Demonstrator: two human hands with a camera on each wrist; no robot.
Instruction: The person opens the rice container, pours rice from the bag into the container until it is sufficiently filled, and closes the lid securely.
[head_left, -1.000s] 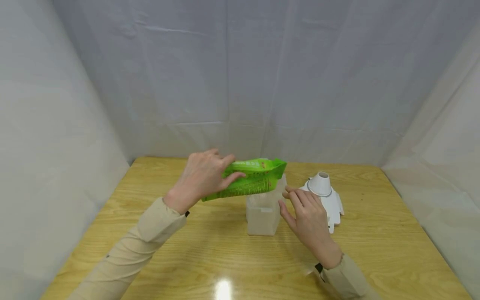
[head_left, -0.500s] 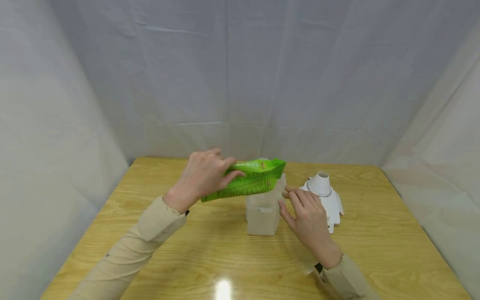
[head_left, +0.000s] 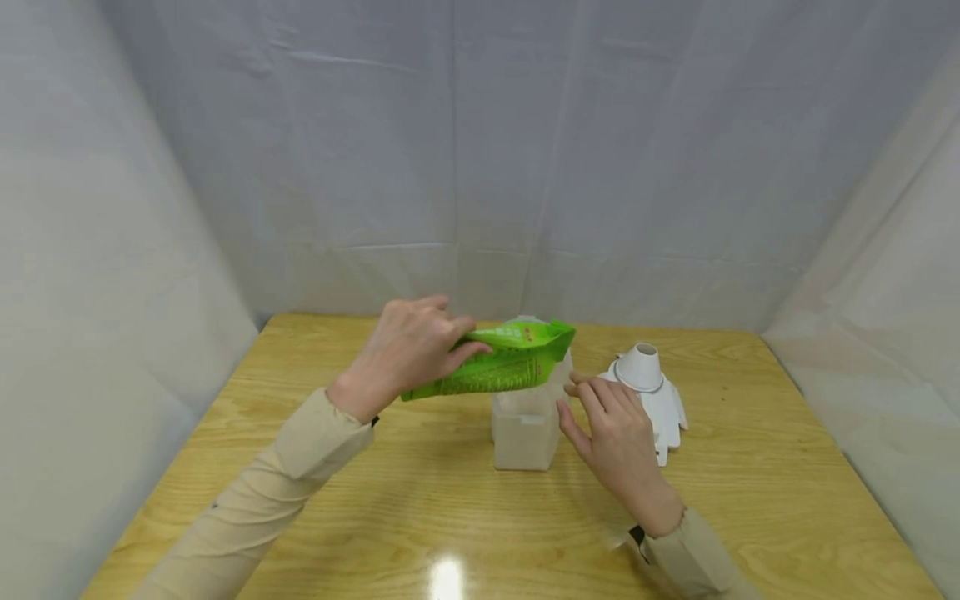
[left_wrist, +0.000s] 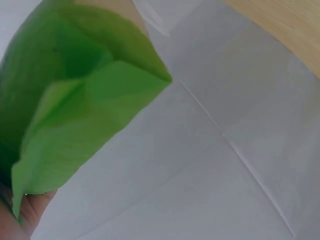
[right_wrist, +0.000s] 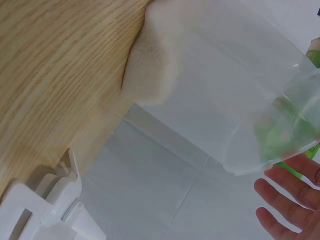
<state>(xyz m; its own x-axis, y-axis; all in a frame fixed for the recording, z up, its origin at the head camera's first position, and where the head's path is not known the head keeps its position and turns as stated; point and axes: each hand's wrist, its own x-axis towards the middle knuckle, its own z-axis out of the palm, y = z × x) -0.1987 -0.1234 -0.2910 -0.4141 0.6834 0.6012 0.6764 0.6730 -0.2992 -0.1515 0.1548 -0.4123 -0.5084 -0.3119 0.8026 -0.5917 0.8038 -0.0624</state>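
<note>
My left hand (head_left: 408, 350) grips a bright green printed bag (head_left: 506, 371), thumb on the near side, and holds it nearly level above a tall translucent plastic container (head_left: 522, 443). The bag's mouth faces right, over the container; its gaping edge shows in the left wrist view. In the right wrist view, a pale beige, fine-grained heap (right_wrist: 147, 70) lies at the container's bottom. Relaxed and spread, the fingers of my right hand (head_left: 618, 442) are right at the container's rim on its right side, with the thumb apart.
Right of the container, partly behind my right hand, lies a white plastic part (head_left: 663, 414) with a cone-shaped spout (head_left: 639, 367). The wooden table (head_left: 765, 467) is bordered by pale curtains (head_left: 487, 167) at the back and both sides.
The green bag and left hand have shifted very slightly, and the bag looks a little more flattened near the thumb. The right hand and container stay where they were.
</note>
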